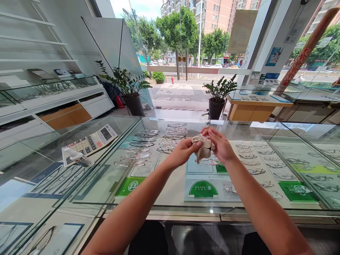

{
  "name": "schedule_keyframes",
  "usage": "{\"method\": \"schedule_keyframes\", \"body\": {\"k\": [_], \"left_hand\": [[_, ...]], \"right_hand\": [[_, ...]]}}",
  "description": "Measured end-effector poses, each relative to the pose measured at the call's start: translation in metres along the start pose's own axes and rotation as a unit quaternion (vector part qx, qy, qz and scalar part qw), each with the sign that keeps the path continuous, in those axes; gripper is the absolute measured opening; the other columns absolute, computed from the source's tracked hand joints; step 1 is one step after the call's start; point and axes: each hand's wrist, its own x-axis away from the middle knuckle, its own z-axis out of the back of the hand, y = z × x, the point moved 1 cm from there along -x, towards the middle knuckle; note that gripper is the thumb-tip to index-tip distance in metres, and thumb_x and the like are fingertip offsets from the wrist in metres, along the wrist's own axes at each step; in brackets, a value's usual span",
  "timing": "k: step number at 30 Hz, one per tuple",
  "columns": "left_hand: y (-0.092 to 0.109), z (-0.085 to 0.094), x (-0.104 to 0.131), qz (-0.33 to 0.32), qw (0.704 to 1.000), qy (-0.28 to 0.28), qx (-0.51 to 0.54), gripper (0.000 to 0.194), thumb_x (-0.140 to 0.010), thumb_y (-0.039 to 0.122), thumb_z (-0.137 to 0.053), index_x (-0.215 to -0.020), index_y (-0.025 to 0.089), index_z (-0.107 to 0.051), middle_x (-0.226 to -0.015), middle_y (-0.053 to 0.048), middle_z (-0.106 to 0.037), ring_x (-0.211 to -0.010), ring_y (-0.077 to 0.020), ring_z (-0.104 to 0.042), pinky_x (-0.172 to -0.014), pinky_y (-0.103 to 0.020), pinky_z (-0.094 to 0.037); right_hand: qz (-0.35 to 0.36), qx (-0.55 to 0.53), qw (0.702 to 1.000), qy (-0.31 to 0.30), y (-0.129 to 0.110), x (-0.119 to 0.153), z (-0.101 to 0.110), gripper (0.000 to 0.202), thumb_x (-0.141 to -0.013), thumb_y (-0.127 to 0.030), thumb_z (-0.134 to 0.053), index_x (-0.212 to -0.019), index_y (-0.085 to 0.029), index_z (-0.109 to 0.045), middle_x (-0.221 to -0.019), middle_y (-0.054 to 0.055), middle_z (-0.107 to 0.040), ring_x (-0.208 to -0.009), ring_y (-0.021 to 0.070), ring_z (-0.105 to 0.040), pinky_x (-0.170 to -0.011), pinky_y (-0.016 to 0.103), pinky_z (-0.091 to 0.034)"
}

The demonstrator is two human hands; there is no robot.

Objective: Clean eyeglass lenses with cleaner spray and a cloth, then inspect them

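Note:
Over the glass counter, my left hand (184, 149) pinches a crumpled beige cloth (203, 153) between thumb and fingers. My right hand (221, 146) is closed beside it, gripping a pair of thin-framed eyeglasses (205, 120). One round lens sticks up above the fingers, and a dark bit of the frame shows at the cloth's right side. The cloth is wrapped about the lower part of the eyeglasses, so that part is hidden. Several spectacle frames (175, 136) lie in rows to the left of the hands.
The glass display counter (164, 202) spans the front, with more spectacles (249, 156) at right. A calculator (89, 143) and a small white bottle (77, 156) rest at left. Potted plants (216, 106) stand beyond, before the glass doors. A wooden cabinet (259, 108) is at back right.

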Motion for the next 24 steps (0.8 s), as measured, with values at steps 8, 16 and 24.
{"method": "schedule_keyframes", "body": {"k": [8, 16, 24], "left_hand": [[0.0002, -0.0008, 0.0009, -0.003, 1.000, 0.013, 0.006, 0.055, -0.097, 0.068, -0.068, -0.087, 0.014, -0.071, -0.080, -0.005, -0.071, -0.075, -0.0170, -0.062, -0.077, -0.030, -0.049], [-0.0060, -0.0005, 0.0013, 0.008, 0.999, 0.029, 0.025, 0.053, -0.097, 0.066, -0.070, -0.089, 0.014, -0.070, -0.080, -0.006, -0.072, -0.075, -0.0185, -0.066, -0.075, -0.031, -0.052], [-0.0030, 0.0007, 0.0017, -0.002, 1.000, 0.000, 0.030, 0.047, -0.093, 0.060, -0.079, -0.091, 0.013, -0.069, -0.082, -0.005, -0.070, -0.074, -0.0155, -0.063, -0.071, -0.028, -0.050]], "right_hand": [[-0.005, 0.012, 1.000, -0.028, 0.0040, 0.0022, -0.0039, 0.029, -0.097, -0.056, -0.074, -0.094, -0.029, -0.084, -0.121, 0.006, -0.069, -0.120, 0.0245, -0.063, -0.097, 0.034, -0.053], [-0.023, -0.005, 0.999, -0.032, 0.0080, 0.0035, -0.0078, 0.028, -0.094, -0.056, -0.078, -0.102, -0.031, -0.088, -0.124, 0.005, -0.071, -0.121, 0.0247, -0.064, -0.102, 0.035, -0.053], [-0.018, -0.022, 0.999, -0.029, 0.0094, 0.0023, -0.0081, 0.027, -0.094, -0.054, -0.079, -0.094, -0.028, -0.087, -0.113, 0.005, -0.073, -0.113, 0.0237, -0.064, -0.099, 0.034, -0.053]]}}
